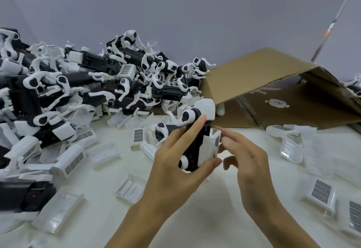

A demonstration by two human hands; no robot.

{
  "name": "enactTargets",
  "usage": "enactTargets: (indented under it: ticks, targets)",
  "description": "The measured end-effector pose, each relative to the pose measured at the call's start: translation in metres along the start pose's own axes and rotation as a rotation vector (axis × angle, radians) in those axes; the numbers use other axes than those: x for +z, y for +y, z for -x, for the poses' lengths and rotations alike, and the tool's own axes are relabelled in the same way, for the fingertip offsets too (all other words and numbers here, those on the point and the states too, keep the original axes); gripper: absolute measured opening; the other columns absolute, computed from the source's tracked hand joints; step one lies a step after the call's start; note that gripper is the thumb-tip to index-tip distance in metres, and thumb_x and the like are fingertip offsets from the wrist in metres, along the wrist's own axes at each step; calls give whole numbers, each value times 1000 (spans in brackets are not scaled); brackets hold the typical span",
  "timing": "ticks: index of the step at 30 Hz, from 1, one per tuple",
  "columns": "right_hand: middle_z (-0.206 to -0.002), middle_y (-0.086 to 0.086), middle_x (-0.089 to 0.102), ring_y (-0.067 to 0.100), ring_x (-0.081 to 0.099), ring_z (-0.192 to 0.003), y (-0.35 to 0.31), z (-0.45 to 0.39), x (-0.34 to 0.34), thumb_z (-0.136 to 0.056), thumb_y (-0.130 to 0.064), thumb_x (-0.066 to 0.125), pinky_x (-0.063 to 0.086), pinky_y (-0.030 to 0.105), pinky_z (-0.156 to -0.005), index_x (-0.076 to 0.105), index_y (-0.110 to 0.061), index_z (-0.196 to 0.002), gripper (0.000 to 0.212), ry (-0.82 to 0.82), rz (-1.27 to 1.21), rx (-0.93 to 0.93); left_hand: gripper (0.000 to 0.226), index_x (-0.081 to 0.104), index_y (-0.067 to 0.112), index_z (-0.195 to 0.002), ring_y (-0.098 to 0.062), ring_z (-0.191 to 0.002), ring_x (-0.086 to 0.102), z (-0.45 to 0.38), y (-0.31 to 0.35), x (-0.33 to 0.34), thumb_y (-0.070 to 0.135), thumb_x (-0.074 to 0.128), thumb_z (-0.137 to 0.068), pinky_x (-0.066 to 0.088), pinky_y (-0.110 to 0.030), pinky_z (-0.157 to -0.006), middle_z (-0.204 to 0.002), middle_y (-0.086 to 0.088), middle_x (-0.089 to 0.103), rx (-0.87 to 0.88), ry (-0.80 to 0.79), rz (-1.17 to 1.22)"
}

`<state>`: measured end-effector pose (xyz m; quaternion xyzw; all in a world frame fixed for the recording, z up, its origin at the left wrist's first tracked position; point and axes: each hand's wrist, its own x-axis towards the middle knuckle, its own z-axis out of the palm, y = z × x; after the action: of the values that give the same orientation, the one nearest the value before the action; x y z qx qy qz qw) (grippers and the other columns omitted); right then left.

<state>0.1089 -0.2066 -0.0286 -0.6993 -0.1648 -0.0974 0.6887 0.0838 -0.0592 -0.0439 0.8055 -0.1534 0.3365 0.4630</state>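
- While pile (78, 83) at left looks undone, box (263, 75) at right is near empty: early on, prob.
- L hand (175, 156) grips unit (193, 142) above table (205, 208), centre.
- R hand (244, 156) loose, tips at cover (210, 148), half on unit; seating left.

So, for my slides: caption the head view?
Left hand grips a black-and-white device while right hand reaches for its white cover.

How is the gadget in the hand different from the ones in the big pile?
The gadget is lifted off the table, gripped by the left hand; the pile lies on the table. The gadget stands nearly upright, alone; those in the pile lie tangled every which way. The right hand reaches toward the gadget, not the pile. Both are black and white.
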Motion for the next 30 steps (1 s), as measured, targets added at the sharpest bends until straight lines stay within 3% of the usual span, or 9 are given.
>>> enactTargets:
  ticks: [2,6,8,11,14,16,20,25,30]
  targets:
    - [-94,-21,73,-1,66,-89,-1,0,-1,-82,-60,71,50,9,-64,71,-43,-103,27,-49,69,21,74,46,31,-149,-5,-118,61,-1,0,0,38,78,-83,53,-23,-91,-127,15,61,24,26,-41]
    - [-98,-19,74,2,69,-97,-1,0,-3,-68,-48,78,53,11,-73,70,-41,-105,38,103,2,-22,98,34,43,-154,-11,-129,55,-1,0,-2,51,85,-70,52,-26,-99,-135,11,55,-48,21,-21]
    - [-113,-21,70,5,65,-113,-2,1,-6,-74,-37,79,54,15,-84,63,-43,-120,49,164,68,-177,108,26,55,-152,-16,-134,52,-1,1,-4,56,87,-63,51,-36,-104,-142,12,52,-141,9,45]
    - [-135,-21,58,11,53,-132,4,3,-4,-84,-3,75,52,23,-98,56,-34,-133,62,55,172,-401,108,16,55,-154,-22,-145,41,-1,2,-7,49,84,-70,42,-52,-113,-155,7,45,-188,-71,148]
    - [-147,-16,52,10,43,-142,9,6,-2,-82,20,61,48,41,-109,60,-32,-133,73,-129,166,-362,94,10,50,-157,-17,-153,24,2,4,-9,30,60,-80,26,-57,-121,-165,10,26,-198,-239,361]
    - [-147,-18,51,10,41,-143,9,8,-1,-81,5,58,44,45,-110,67,-34,-125,60,-166,141,-307,87,13,50,-157,-10,-154,20,2,3,-9,31,49,-80,20,-55,-123,-166,16,23,-233,-253,439]
    - [-132,-10,55,16,51,-133,8,13,4,-92,-32,70,56,43,-95,73,-32,-97,6,-15,109,-308,67,25,60,-149,-12,-152,25,2,5,-4,47,46,-88,21,-55,-123,-163,15,30,-306,-175,497]
    - [-136,2,53,24,52,-134,10,13,7,-83,-22,82,56,34,-98,56,-28,-129,53,68,31,-304,58,29,54,-151,-3,-142,41,6,14,3,47,44,-95,32,-50,-117,-150,27,46,-309,-133,548]
    - [-131,-8,60,20,57,-129,6,12,7,-87,-36,76,54,26,-97,62,-26,-121,39,71,68,-282,55,28,56,-151,-10,-144,41,8,22,9,43,45,-100,37,-50,-116,-155,20,43,-303,-102,573]
